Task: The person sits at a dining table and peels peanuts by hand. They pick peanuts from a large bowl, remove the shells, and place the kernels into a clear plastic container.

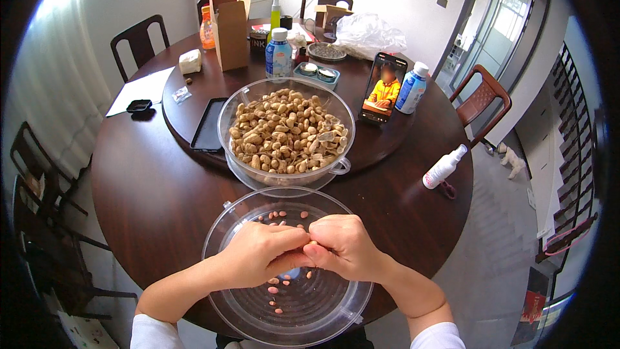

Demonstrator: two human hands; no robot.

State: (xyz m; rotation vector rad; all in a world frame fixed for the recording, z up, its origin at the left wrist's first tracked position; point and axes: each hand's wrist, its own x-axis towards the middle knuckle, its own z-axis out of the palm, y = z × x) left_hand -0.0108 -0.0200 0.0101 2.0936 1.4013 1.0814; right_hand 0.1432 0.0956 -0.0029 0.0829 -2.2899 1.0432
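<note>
My left hand (pixel 264 254) and my right hand (pixel 344 247) meet above a clear plastic lid or shallow tray (pixel 339 320). Between their fingertips they pinch a peanut (pixel 314 242), mostly hidden by the thumbs and fingers. Several pinkish shelled peanut kernels (pixel 273 290) lie scattered on the clear plastic beneath. Just beyond it, a large clear plastic bowl (pixel 345 152) with a small loop handle is full of unshelled peanuts (pixel 286 131); some opened shells (pixel 329 138) lie at its right side.
Behind the bowl, a raised turntable (pixel 193 82) carries a black tray (pixel 209 123), a propped phone (pixel 383 88), a bottle (pixel 411 88) and a paper bag (pixel 231 34). A white spray bottle (pixel 443 167) stands at the right of the round wooden table (pixel 160 194). Chairs surround it.
</note>
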